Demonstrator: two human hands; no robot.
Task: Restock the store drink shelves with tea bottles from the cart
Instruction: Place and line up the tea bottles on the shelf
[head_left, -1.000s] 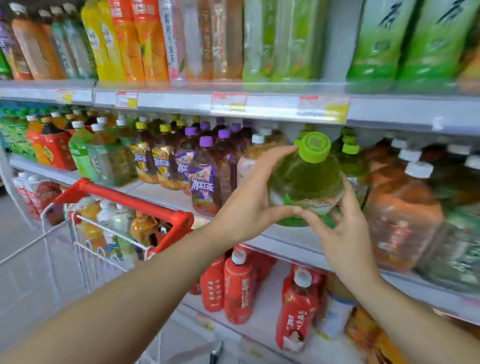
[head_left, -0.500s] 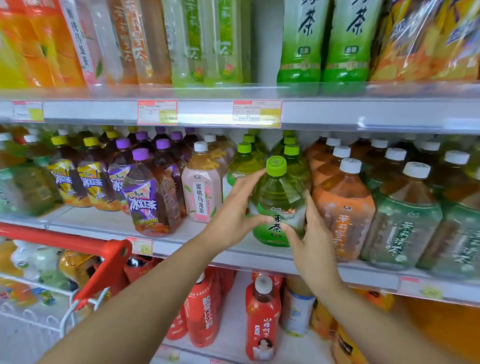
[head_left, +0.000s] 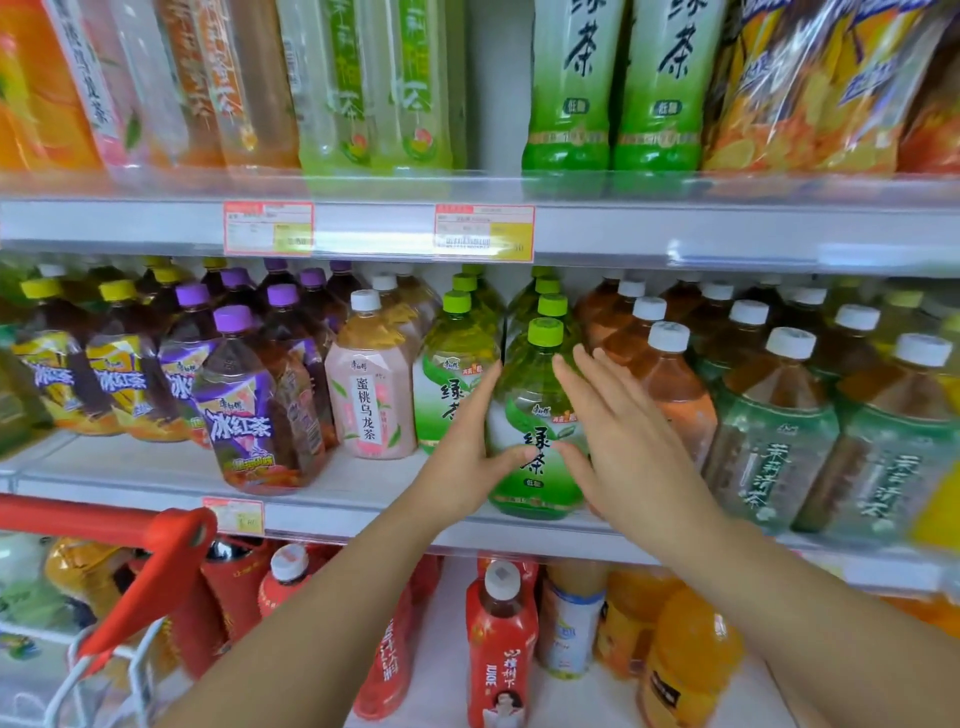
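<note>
Green tea bottle (head_left: 537, 415), green cap, white-and-green label, upright at middle shelf (head_left: 363, 512) front edge, between another green tea bottle (head_left: 449, 379) and orange-brown bottle (head_left: 670, 384).

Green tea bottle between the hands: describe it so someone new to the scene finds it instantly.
Start at the middle shelf, the one below the two red-and-yellow price tags. Near its centre, a green-capped, green-labelled plastic tea bottle stands at the front edge, between the left hand and right hand. It stands furthest forward of the green-capped bottles, with an orange-brown, white-capped bottle on its right.
</note>
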